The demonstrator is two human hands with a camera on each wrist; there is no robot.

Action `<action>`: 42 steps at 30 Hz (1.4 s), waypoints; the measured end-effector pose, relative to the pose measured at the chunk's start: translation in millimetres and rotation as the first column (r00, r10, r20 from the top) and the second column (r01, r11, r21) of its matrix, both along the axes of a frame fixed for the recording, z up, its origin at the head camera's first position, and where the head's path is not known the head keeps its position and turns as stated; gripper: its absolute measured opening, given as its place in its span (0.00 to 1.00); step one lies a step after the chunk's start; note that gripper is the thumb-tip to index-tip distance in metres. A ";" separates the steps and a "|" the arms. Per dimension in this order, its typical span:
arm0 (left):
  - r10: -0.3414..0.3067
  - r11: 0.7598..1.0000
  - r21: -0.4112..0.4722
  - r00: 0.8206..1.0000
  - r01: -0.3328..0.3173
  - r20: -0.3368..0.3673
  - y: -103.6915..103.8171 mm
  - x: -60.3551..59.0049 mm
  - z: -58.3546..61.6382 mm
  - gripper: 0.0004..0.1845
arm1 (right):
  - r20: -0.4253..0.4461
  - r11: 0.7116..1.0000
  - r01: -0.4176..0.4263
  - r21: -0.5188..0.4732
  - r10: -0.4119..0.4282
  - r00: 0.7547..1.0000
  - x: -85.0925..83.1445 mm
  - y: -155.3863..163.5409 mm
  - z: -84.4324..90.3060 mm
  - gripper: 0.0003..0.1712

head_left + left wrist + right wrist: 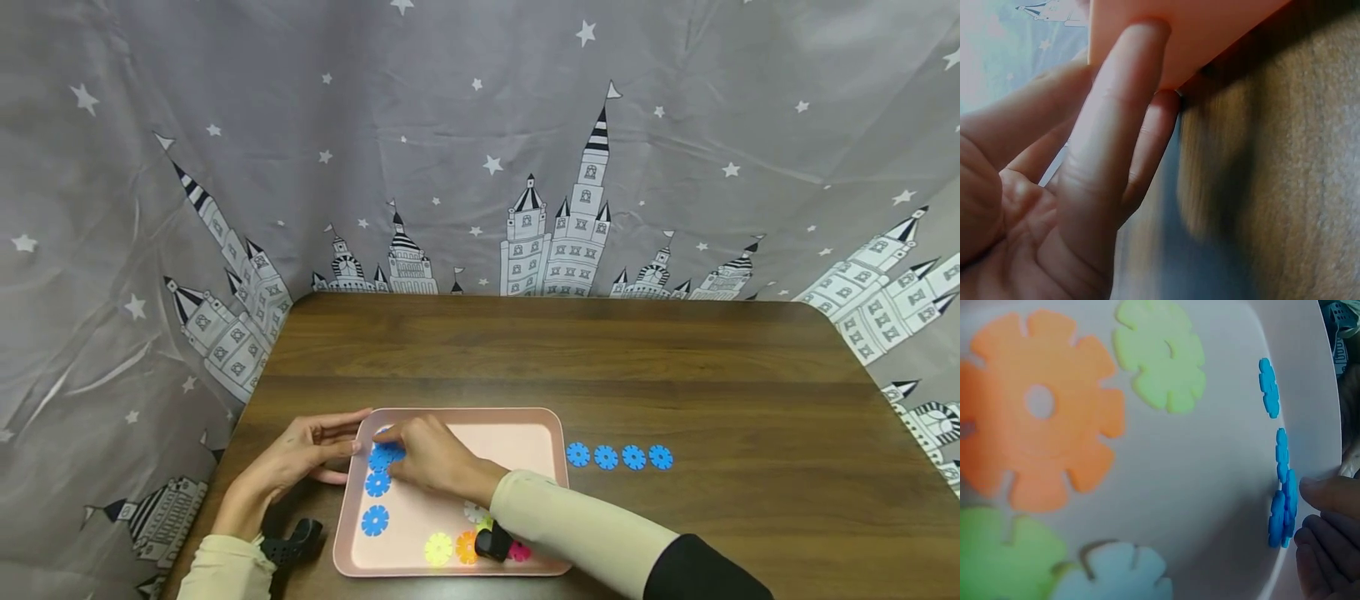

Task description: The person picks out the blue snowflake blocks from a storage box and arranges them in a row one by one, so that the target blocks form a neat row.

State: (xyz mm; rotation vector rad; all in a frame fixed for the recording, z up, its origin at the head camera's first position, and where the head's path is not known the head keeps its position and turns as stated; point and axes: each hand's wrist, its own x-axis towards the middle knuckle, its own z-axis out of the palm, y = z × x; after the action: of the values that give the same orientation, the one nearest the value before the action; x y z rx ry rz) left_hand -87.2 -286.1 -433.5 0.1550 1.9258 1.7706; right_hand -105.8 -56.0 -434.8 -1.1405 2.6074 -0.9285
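Note:
My left hand (303, 454) rests against the left wall of a pink tray (510, 442); the left wrist view shows its extended fingers (1113, 112) touching the tray's outside. Inside, my right hand (435, 458) reaches down over overlapping blue notched plastic discs (382, 460) by that wall. Thumb and fingers stand apart around these discs, and the right wrist view shows the fingertips (1317, 490) very close above them, with no clear grip; contact is hard to tell. Another blue disc (375, 521) lies nearer the tray's front.
A row of several blue discs (606, 457) lies on the wooden table (750, 400) right of the tray. Yellow (438, 549), orange (466, 547), white (474, 511) and pink (519, 552) discs lie along the tray's front, partly behind the right forearm. A castle-print curtain (450, 167) hangs behind.

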 end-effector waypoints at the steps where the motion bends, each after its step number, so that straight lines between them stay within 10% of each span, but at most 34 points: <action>1: -0.001 1.000 0.004 1.000 0.001 0.001 0.3 0.1 -0.2 0.34 | -0.013 1.000 -0.004 0.003 0.004 1.000 -0.4 -0.8 -0.2 0.22; 42: 0.018 1.000 -0.001 1.000 -0.018 0.009 1.3 1.4 -0.6 0.33 | -0.022 0.998 0.048 0.033 -0.047 0.999 0.8 -0.2 7.1 0.21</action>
State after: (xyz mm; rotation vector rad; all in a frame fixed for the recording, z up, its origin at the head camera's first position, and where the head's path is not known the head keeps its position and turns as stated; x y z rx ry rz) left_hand -85.9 -284.8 -434.2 0.1292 1.9274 1.7785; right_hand -105.0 -56.1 -427.7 -1.0903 2.6672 -0.8829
